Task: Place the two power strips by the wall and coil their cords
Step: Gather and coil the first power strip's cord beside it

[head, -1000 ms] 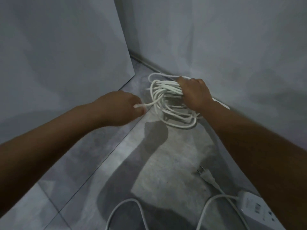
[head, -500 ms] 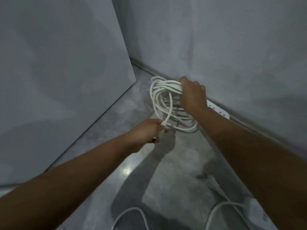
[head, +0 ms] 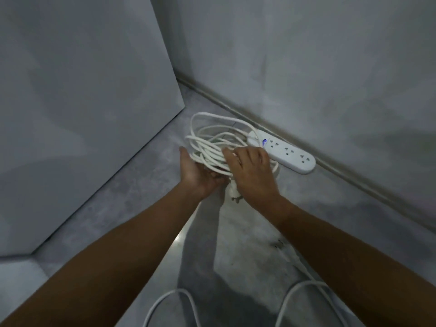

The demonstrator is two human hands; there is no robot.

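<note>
A white power strip (head: 286,152) lies flat on the floor along the base of the right wall. Its white cord (head: 207,140) is gathered in several loops just left of it. My left hand (head: 197,172) cups the near side of the coil from below. My right hand (head: 250,172) grips the same side from above. The cord's plug (head: 234,193) hangs down between my wrists. The second strip's loose cord (head: 304,286) loops along the bottom edge, and its plug (head: 279,244) lies on the floor by my right forearm. The second strip itself is out of view.
A tall grey panel (head: 82,114) stands on the left and meets the right wall (head: 306,55) at a far corner. The floor (head: 151,185) is grey concrete with a skirting strip along the right wall.
My left hand moved up from the cord's end and joined the right hand under the coil. The right hand lowered the coil beside the strip, which now shows in full.
</note>
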